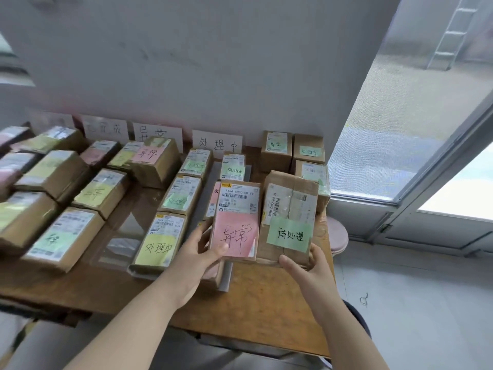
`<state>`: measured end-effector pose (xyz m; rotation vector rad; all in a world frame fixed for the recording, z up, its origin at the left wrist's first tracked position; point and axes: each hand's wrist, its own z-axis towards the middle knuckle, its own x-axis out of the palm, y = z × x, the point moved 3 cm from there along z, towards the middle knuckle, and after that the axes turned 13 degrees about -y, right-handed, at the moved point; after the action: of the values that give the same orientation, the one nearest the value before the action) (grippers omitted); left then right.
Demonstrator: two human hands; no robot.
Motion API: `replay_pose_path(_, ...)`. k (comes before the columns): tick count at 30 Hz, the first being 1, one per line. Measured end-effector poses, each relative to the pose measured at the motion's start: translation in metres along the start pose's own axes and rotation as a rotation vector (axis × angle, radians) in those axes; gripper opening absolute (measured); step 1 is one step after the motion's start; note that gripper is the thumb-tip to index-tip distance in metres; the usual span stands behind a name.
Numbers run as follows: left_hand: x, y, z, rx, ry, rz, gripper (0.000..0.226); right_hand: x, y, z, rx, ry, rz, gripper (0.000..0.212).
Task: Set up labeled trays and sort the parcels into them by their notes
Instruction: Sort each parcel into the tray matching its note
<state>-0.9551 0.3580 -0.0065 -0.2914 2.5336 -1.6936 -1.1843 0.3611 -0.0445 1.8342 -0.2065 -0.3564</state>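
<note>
2 held, pink-note pkg (237, 209), green-note pkg (290, 201)

The wooden worktop (266, 303) stands with its 12 o'clock edge against a wall. Along that edge white cards (217, 145) lean upright, each with handwritten characters. From 9 to 11 o'clock brown parcels (61, 236) lie in close rows, each with a coloured note on top. Near the middle lies a clear tray (117, 247). Just beside it, toward 3 o'clock, a grey tray (226, 273) holds a column of more parcels. At 1 o'clock three small boxes (276, 153) sit touching one another.
</note>
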Motion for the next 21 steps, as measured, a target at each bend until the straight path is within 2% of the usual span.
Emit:
replay_pose_path(3, -0.025, -0.008, -0.002, 0.035, 0.021, -0.052, 0.065, 0.019, 0.018, -0.015, -0.051, 0.007, 0.003, 0.054)
replay_pose_path(7, -0.073, -0.022, -0.003, 0.048, 0.042, -0.145, 0.058, 0.059, 0.035, -0.041, -0.098, 0.026, 0.009, 0.042)
replay_pose_path(15, -0.189, -0.051, -0.005, 0.146, 0.057, -0.198, 0.061, 0.155, 0.059, -0.104, -0.143, 0.011, 0.054, 0.042)
replay_pose_path(21, -0.265, -0.063, -0.001, 0.175, 0.074, -0.206, 0.055, 0.219, 0.073, -0.148, -0.155, -0.004, 0.104, 0.026)
